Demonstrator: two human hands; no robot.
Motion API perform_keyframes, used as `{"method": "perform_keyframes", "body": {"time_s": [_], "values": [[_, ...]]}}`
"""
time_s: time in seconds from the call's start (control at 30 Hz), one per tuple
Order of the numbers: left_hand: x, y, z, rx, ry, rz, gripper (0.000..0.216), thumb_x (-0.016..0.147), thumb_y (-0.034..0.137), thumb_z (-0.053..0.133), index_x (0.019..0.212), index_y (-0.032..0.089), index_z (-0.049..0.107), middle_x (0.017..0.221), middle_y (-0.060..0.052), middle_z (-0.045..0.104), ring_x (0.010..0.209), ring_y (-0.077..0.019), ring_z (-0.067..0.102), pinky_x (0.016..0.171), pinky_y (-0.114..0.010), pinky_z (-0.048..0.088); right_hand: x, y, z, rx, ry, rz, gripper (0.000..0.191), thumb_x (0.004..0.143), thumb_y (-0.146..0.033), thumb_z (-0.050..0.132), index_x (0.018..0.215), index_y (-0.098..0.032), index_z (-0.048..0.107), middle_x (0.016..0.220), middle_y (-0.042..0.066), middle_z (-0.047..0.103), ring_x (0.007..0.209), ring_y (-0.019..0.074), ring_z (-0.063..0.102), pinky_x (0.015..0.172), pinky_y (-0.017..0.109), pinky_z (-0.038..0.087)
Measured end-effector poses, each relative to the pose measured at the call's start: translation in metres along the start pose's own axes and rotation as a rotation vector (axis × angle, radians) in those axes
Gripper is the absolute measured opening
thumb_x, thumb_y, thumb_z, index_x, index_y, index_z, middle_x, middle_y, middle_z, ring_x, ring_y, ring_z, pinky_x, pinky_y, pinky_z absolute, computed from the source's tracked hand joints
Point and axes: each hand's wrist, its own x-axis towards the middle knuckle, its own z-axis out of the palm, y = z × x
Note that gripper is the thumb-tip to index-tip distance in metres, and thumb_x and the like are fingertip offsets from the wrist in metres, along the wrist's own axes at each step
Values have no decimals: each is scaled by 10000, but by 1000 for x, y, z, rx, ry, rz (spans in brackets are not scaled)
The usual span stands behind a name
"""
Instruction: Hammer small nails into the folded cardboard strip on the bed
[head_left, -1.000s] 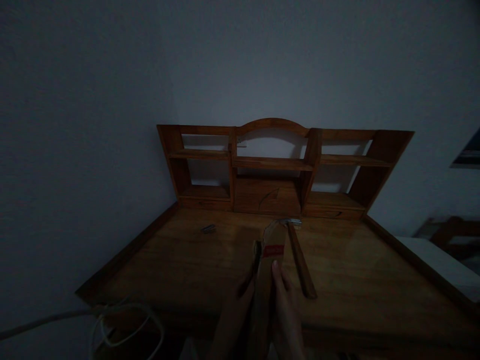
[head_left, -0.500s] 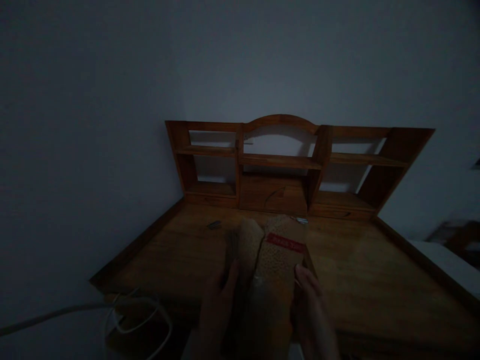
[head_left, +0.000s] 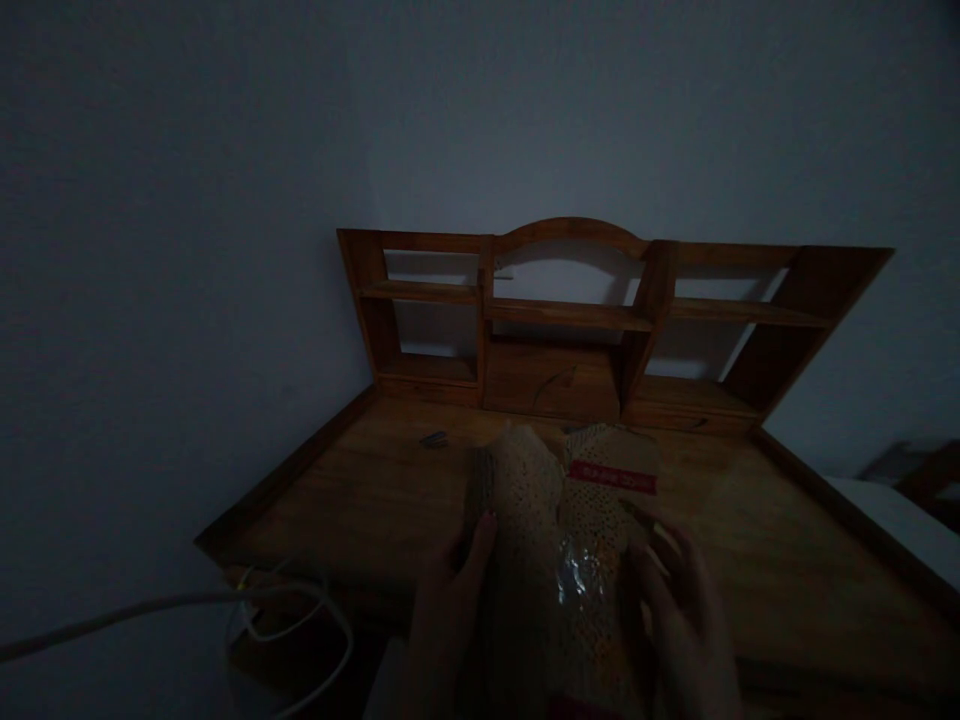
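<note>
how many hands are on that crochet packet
2. The left hand grips the left edge of the crochet packet, and the right hand holds its right edge, above the wooden desk. Dim light may hide some fingers.

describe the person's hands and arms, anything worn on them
Both are bare: the left hand and the right hand show no gloves, and no rings or watch can be made out in the dim light. No sleeve reaches the visible wrists. The left thumbnail looks darker, perhaps painted, but it is too dark to be sure.
</note>
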Motion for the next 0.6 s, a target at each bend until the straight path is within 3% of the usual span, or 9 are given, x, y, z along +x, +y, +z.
{"method": "perform_keyframes", "body": {"time_s": [0.1, 0.2, 0.3, 0.47, 0.6], "values": [[-10, 3, 10, 118, 49, 64, 458, 828, 551, 494, 891, 143, 691, 841, -68, 690, 872, -260, 617, 778, -321, 464, -16, -6, 13, -185, -92, -127, 347, 841, -493, 543, 1075, -272, 672, 1197, 58, 612, 1149, 295, 511, 1011, 446, 355], [-22, 1, 16, 187, 117, 129, 411, 789, 545, 545, 846, 171, 706, 821, -86, 694, 849, -277, 622, 777, -342, 475, -34, -12, 31, -232, -67, -237, 368, 808, -462, 605, 1135, -302, 663, 1229, 41, 604, 1124, 302, 541, 978, 448, 407], [-36, -3, 18, 161, 126, 231, 369, 703, 509, 642, 872, 194, 730, 901, -119, 704, 941, -319, 606, 822, -362, 483, -44, -19, 44, -220, -49, -296, 459, 792, -434, 643, 1232, -309, 601, 1278, 21, 573, 1204, 303, 483, 1032, 448, 363], [-51, 1, 19, 69, 142, 304, 336, 718, 468, 624, 936, 239, 734, 1025, -93, 693, 1089, -340, 550, 888, -381, 474, -42, -23, 46, -105, -180, -327, 540, 800, -417, 648, 1310, -290, 524, 1357, 18, 500, 1244, 291, 446, 1026, 431, 385], [-47, 4, 21, 132, 122, 324, 344, 725, 435, 631, 965, 210, 730, 982, -117, 701, 1025, -335, 588, 834, -360, 489, -39, -22, 42, -166, -110, -365, 416, 845, -374, 588, 1250, -282, 585, 1281, 27, 571, 1195, 287, 494, 1009, 447, 386]]}}
